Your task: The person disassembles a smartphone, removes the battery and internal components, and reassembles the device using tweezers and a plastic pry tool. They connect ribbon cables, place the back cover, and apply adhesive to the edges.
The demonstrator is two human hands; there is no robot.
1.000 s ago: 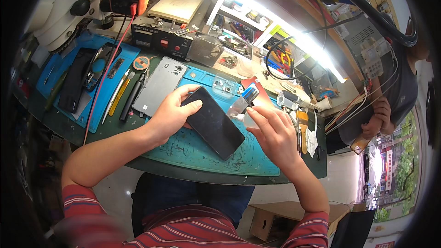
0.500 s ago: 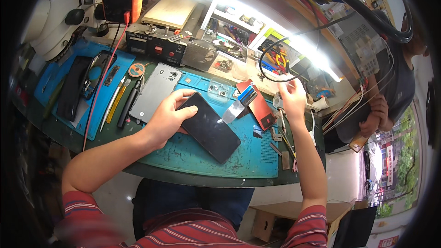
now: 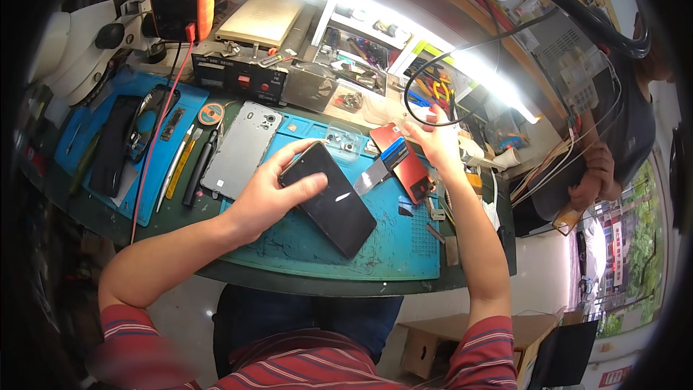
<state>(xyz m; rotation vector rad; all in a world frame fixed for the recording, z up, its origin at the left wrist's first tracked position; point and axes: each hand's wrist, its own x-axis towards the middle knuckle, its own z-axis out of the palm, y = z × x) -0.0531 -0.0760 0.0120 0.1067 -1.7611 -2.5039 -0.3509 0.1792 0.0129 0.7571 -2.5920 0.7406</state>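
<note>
My left hand (image 3: 268,189) grips a black smartphone (image 3: 338,209) by its upper left side, thumb lying across the dark screen. The phone is tilted above a blue work mat (image 3: 289,256). My right hand (image 3: 437,146) reaches over the mat's far right part, thumb and fingers apart, with no held thing visible. A black cable loop (image 3: 408,97) crosses in front of its fingertips. Beside that hand lies a red phone back (image 3: 410,173), with a blue-handled flat scraper (image 3: 392,153) across it. A grey phone back panel (image 3: 244,146) lies left of the held phone.
A clear parts box (image 3: 343,139) stands behind the phone. Tweezers, a yellow tool (image 3: 179,173) and a solder spool (image 3: 212,113) lie left. A power supply (image 3: 242,76), multimeter (image 3: 173,0) and microscope (image 3: 83,47) line the back. Another person (image 3: 613,137) stands at right.
My right hand has moved left and a little down, nearer the red phone back. My left thumb has slid further across the black smartphone, whose top edge has shifted slightly.
</note>
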